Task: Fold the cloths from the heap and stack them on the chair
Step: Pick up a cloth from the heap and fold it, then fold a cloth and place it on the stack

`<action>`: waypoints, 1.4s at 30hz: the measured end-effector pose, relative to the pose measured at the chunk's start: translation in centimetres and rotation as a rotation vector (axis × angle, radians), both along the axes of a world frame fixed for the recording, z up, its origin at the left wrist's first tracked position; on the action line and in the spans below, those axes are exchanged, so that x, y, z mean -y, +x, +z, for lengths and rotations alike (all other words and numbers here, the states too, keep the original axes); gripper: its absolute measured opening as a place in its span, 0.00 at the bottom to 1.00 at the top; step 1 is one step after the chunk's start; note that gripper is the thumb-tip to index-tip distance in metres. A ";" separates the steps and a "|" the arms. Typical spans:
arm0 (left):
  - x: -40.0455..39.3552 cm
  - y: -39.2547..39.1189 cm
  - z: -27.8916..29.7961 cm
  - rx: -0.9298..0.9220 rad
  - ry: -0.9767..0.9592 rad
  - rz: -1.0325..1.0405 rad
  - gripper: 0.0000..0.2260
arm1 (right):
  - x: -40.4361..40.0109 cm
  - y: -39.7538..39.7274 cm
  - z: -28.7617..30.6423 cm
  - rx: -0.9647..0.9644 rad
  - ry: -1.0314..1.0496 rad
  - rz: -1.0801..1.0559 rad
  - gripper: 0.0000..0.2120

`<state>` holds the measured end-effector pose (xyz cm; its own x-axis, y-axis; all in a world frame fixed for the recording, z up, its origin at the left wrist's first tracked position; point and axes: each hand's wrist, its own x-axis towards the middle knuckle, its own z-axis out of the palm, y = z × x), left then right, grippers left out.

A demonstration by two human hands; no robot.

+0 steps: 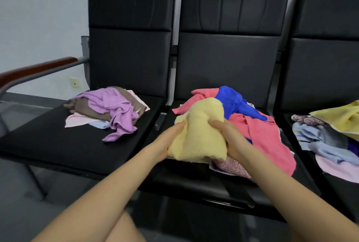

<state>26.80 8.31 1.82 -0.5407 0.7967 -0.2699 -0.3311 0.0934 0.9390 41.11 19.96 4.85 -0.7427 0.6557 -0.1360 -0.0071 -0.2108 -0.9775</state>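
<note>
Yellow cloth (198, 134) bunched, fuzzy, gripped by L hand (171, 140) & R hand (229, 136), over mid-chair heap (258, 125)

1. No text, label, brand, number or sign can be read anywhere in the head view.
2. The chairs (132, 47) and the cloths (198, 134) carry no legible marking.
3. The small wall plate (74, 83) beside the left chair bears no readable characters.
</note>
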 end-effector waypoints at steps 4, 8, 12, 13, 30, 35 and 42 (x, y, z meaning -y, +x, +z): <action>2.3 -0.5 0.7 0.167 0.069 -0.053 0.14 | 1.5 -2.5 2.3 0.001 -0.037 0.079 0.11; 5.4 -3.0 0.7 0.450 0.145 -0.069 0.23 | 3.8 -7.0 5.1 0.008 -0.064 0.164 0.15; 9.2 -7.1 2.1 0.457 0.294 0.221 0.12 | 6.8 -12.6 6.7 0.005 -0.105 0.218 0.16; 10.2 -8.6 2.2 0.439 0.334 0.276 0.08 | 7.7 -13.8 7.0 0.006 -0.114 0.228 0.17; 23.9 -24.7 -3.2 -1.036 -0.936 0.473 0.19 | 14.7 -28.0 -5.2 0.252 0.838 0.040 0.07; 20.3 -24.6 -6.3 -1.182 -1.065 0.336 0.26 | 10.1 -31.2 -5.3 0.265 0.977 -0.020 0.17; 20.1 -27.7 -6.2 -1.208 -0.912 0.485 0.19 | 8.9 -36.4 -6.0 0.398 0.650 0.227 0.22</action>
<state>-0.90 -11.77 -4.43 -0.9251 0.3108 0.2180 0.3714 0.8597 0.3507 4.68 11.08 -1.11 -0.8435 0.5336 -0.0612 0.3433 0.4479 -0.8256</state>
